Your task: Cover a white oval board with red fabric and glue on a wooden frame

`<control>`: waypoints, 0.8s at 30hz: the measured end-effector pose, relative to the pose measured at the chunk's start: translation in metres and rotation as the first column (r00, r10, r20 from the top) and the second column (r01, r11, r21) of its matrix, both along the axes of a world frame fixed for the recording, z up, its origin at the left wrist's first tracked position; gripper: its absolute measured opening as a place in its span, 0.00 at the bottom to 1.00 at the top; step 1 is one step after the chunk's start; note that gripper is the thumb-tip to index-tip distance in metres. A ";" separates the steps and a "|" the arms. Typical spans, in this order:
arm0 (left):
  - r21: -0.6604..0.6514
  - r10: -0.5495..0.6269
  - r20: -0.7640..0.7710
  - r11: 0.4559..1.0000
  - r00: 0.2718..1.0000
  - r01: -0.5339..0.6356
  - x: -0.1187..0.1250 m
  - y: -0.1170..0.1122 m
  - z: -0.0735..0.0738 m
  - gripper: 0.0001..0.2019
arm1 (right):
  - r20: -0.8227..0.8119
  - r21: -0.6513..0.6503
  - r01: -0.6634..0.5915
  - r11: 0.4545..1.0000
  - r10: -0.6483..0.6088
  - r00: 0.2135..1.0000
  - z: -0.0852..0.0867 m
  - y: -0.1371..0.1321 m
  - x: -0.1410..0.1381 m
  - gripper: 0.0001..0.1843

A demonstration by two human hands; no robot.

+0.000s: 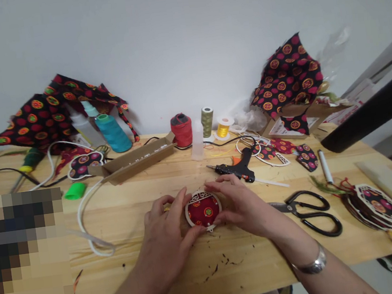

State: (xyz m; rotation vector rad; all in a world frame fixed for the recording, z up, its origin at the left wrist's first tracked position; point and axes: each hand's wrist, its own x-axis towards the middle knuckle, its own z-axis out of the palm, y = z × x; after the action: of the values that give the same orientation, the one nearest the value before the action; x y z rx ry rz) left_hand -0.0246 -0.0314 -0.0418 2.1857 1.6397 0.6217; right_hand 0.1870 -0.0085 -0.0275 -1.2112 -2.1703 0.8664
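Between my two hands is a round pendant (203, 209) with a pale cut-out frame, a fretwork band along its top and dark red patterned fabric inside. My left hand (166, 223) grips its left edge, thumb at the lower rim and fingers at the upper left. On the opposite side, my right hand (237, 204) pinches the rim, fingers above and thumb below. A black glue gun (238, 168) lies just beyond my right hand with a clear glue stick (273, 183) trailing from it. Black-handled scissors (307, 209) rest to the right, their blades partly hidden behind my wrist.
At the back stand a teal thread cone (113, 132), a red thread cone (182, 130) and a yellow spool (224, 127). A long cardboard box (140, 161) lies left of centre. Finished-looking pendants (377, 207) are stacked at right. A black roll (368, 114) juts in.
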 end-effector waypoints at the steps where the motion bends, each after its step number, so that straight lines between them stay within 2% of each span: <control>1: 0.001 -0.004 -0.005 1.000 1.000 0.004 0.000 0.000 0.000 0.31 | -0.003 0.001 -0.002 1.000 0.002 1.000 0.000 0.000 0.000 0.34; 16: 0.033 -0.014 -0.045 0.999 0.999 0.016 -0.001 -0.001 -0.002 0.30 | -0.010 -0.001 -0.027 1.000 0.027 1.000 -0.002 0.001 -0.001 0.35; 24: 0.067 -0.004 -0.056 0.998 0.998 0.008 -0.002 -0.001 -0.007 0.28 | 0.038 0.015 -0.028 0.999 0.028 0.999 -0.001 -0.001 -0.002 0.35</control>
State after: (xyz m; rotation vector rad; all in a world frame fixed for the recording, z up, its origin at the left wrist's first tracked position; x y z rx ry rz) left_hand -0.0269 -0.0323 -0.0487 2.2738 1.6623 0.6286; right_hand 0.1852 -0.0094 -0.0280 -1.2015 -2.2250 0.8433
